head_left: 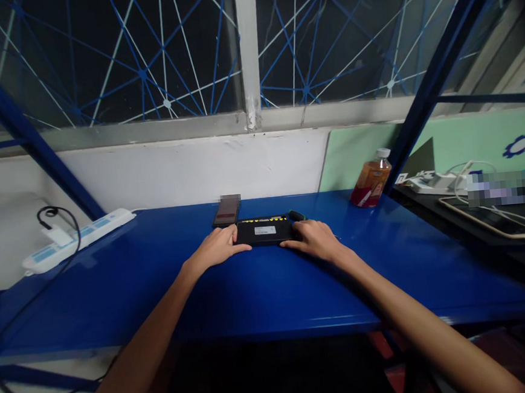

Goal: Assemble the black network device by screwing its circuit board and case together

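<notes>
A flat black box (266, 239) with a white label and a row of yellow marks along its far edge is on the blue table; I cannot tell its exact kind. My left hand (218, 246) grips its left end, thumb along the near side. At the opposite end, my right hand (315, 239) is closed in the same way. Just beyond the left hand stands or lies a dark smartphone (226, 212), its top blurred out. A dark rounded object (296, 215) with a bit of green pokes out behind the right hand, mostly hidden.
The blue table (270, 293) runs up to a white wall. A white power strip (79, 241) with a plugged-in black cable (78, 235) lies at the left. At the back right stands a drink bottle (371, 182). Farther right, a black surface holds a tablet (486, 218) and white cables.
</notes>
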`<state>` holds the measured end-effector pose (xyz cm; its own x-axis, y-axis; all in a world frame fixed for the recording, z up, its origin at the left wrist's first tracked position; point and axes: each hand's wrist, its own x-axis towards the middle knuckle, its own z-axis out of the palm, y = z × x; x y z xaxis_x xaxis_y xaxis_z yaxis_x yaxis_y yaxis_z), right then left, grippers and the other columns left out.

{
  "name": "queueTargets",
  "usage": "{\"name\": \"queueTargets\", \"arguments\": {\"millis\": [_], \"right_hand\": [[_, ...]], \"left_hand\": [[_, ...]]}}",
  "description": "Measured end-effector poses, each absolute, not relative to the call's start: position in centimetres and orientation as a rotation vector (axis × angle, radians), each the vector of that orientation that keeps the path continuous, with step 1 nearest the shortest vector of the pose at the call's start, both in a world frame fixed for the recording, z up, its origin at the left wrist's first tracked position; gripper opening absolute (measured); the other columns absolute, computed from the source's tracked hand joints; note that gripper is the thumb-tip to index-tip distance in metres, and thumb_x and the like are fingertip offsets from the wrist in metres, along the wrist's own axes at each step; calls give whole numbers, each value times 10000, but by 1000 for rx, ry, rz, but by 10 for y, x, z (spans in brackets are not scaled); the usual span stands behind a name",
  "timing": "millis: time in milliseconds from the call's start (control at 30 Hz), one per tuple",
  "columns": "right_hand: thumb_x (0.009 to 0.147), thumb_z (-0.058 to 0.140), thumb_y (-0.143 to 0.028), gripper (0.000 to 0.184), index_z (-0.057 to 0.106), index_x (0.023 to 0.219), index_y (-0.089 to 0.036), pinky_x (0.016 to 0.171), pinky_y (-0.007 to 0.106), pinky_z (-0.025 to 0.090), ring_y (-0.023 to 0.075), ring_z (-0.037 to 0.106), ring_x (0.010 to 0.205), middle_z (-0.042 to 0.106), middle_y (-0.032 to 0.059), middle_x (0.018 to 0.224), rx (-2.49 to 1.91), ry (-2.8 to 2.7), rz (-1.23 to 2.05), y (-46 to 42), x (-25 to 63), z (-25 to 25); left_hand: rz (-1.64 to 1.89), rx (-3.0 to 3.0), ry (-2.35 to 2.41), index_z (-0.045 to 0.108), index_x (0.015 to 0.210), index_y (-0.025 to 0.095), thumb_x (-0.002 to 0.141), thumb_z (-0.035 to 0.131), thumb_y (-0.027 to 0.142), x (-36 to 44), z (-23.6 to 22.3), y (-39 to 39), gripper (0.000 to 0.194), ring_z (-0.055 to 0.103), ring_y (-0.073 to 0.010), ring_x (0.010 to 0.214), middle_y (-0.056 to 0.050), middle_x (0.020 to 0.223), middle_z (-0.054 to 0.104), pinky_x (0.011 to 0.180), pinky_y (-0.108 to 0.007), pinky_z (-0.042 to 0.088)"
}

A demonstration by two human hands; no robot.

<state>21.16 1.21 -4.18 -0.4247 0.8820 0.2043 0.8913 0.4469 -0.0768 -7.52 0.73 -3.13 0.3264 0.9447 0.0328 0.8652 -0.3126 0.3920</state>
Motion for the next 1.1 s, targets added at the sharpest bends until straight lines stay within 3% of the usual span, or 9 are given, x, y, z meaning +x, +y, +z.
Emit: {"name": "queueTargets", "arguments": {"millis": [300, 600, 667, 767, 933, 1100], "right_hand": [[882, 473, -643, 471, 590, 815, -192, 500, 286, 253, 232, 663, 744, 701, 75, 819, -1504, -2492, -75, 9, 207, -43], [870, 535, -590, 405, 624, 815, -199, 508, 285, 285, 219, 664, 747, 713, 63, 861, -1524, -2476, -128, 6, 204, -40], [862, 549, -588, 401, 642, 844, -198, 516, 287, 303, 226, 665, 776, 713, 69, 897, -1517, -2466, -133, 6, 205, -38], [847, 563, -596, 406, 661, 874, -202, 525, 289, 319, 234, 666, 800, 712, 68, 929, -1506, -2437, -125, 6, 206, -35], [799, 584, -648, 437, 677, 848, -224, 522, 287, 324, 229, 662, 771, 720, 53, 916, -1501, -2370, -87, 8, 213, -29], [792, 586, -641, 421, 696, 852, -240, 545, 306, 372, 248, 658, 789, 725, 62, 911, -1518, -2285, -26, 13, 225, -23]], "left_hand": [[369, 2464, 1582, 456, 764, 204, 834, 565, 604, -70, -33, 5, 420, 463, -154, 544, 9, 618, 516, 518, -271, 208], [421, 2484, 1627, 509, 721, 202, 728, 687, 598, -72, -24, 3, 434, 516, -152, 588, 18, 661, 570, 524, -249, 266], [509, 2558, 1645, 570, 809, 212, 737, 671, 619, -74, -20, 2, 426, 564, -175, 691, 0, 761, 608, 563, -253, 322], [684, 2669, 1606, 615, 1042, 241, 773, 635, 629, -76, -21, 2, 473, 582, -241, 973, -47, 1049, 632, 761, -324, 429], [624, 2836, 1487, 535, 1307, 244, 754, 619, 694, -75, -35, 10, 718, 424, -333, 1284, -115, 1406, 478, 1026, -487, 334], [502, 2868, 1455, 508, 1356, 247, 776, 545, 738, -74, -45, 15, 761, 355, -352, 1361, -119, 1488, 409, 1067, -525, 278]]}}
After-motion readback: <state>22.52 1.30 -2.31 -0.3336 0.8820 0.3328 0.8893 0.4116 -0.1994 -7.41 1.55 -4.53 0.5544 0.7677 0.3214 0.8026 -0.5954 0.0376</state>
